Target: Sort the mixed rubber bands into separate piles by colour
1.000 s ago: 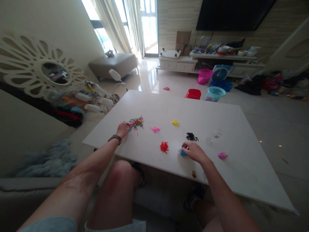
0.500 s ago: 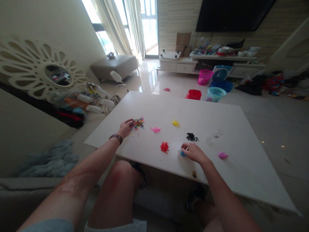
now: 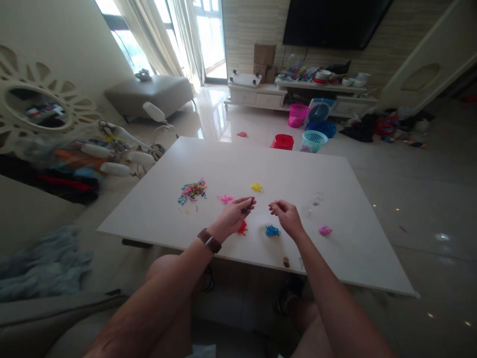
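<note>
Smooth white table (image 3: 223, 161); left hand (image 3: 231, 214), fingers closed round blue bits (image 3: 244, 211); right hand (image 3: 289, 217), fingers curled, pinch unclear; tangled blue pile (image 3: 272, 231) near.

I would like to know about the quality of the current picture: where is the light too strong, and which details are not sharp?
Head view: the window is nearly white, and its glare streaks the glossy floor. Also in the head view: the mixed pile looks soft, its pieces blending together; the small bits in the left hand are too unclear to identify.
</note>
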Demonstrator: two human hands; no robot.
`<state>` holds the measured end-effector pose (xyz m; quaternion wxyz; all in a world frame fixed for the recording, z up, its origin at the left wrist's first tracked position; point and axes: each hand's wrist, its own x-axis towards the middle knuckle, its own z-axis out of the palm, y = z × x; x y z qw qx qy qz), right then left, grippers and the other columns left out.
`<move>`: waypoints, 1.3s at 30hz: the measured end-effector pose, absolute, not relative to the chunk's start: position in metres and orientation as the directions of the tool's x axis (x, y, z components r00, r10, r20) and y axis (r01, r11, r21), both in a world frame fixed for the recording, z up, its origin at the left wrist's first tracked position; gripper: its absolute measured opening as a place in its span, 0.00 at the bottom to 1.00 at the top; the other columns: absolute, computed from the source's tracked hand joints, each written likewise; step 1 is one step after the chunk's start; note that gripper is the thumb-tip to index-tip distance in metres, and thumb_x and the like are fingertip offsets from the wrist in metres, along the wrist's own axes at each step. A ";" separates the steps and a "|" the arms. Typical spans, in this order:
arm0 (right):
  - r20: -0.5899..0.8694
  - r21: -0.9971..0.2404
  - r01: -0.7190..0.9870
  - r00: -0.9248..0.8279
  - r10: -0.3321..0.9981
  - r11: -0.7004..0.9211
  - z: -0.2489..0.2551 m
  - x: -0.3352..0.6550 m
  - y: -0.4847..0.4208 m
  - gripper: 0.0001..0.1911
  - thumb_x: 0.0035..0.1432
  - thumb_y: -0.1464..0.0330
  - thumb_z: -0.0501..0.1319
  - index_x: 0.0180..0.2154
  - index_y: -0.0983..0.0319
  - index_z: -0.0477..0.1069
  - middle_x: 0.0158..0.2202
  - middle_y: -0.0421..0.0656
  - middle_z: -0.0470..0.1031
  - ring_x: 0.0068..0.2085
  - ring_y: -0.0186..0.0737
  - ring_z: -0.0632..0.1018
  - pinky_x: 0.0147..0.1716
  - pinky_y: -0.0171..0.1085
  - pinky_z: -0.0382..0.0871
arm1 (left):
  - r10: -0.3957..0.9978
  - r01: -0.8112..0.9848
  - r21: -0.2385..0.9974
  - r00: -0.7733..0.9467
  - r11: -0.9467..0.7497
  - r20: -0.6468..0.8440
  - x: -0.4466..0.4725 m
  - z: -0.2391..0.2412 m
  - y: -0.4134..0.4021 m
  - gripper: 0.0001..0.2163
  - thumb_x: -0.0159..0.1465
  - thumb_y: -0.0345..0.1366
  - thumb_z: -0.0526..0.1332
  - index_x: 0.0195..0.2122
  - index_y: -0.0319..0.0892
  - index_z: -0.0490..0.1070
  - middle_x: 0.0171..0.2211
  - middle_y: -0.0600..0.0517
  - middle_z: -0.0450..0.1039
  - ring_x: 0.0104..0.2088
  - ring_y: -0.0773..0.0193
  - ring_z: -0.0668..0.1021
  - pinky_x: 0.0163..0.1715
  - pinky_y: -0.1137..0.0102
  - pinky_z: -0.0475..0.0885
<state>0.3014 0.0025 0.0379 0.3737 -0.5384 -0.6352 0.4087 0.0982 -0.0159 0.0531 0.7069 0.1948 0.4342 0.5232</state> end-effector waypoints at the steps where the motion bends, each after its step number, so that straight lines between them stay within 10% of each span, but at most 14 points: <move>1: 0.028 -0.944 0.322 -0.130 0.991 0.069 0.039 0.300 0.002 0.18 0.60 0.54 0.60 0.34 0.62 0.76 0.31 0.45 0.80 0.32 0.39 0.78 0.35 0.36 0.72 | 0.904 -0.567 0.725 0.086 0.391 -0.420 0.107 0.047 -0.019 0.03 0.60 0.29 0.69 0.35 0.37 0.81 0.39 0.44 0.79 0.31 0.72 0.75 0.33 0.76 0.71; 18: -0.019 -0.921 0.389 -0.040 0.999 -0.002 0.028 0.302 0.013 0.11 0.49 0.63 0.68 0.34 0.63 0.78 0.31 0.45 0.80 0.32 0.40 0.79 0.33 0.37 0.72 | 0.915 -0.293 0.869 0.199 0.398 -0.352 0.143 0.016 0.006 0.10 0.56 0.33 0.71 0.39 0.36 0.78 0.29 0.45 0.79 0.31 0.65 0.79 0.33 0.71 0.69; 29: 0.038 -0.827 0.557 0.195 0.980 -0.079 0.012 0.336 0.033 0.09 0.48 0.65 0.64 0.32 0.62 0.77 0.29 0.45 0.80 0.31 0.41 0.78 0.36 0.39 0.71 | 0.791 -0.620 0.550 0.200 0.559 -0.578 0.129 0.023 0.004 0.17 0.53 0.15 0.53 0.40 0.30 0.74 0.43 0.35 0.79 0.45 0.56 0.82 0.53 0.65 0.75; 39: 0.028 -0.759 0.634 0.259 0.965 -0.148 -0.019 0.350 0.049 0.07 0.48 0.65 0.65 0.30 0.62 0.75 0.29 0.45 0.80 0.32 0.43 0.79 0.37 0.40 0.71 | 0.820 -0.631 0.556 0.246 0.541 -0.518 0.120 0.028 0.003 0.14 0.58 0.15 0.56 0.42 0.31 0.73 0.47 0.34 0.77 0.51 0.52 0.80 0.60 0.62 0.71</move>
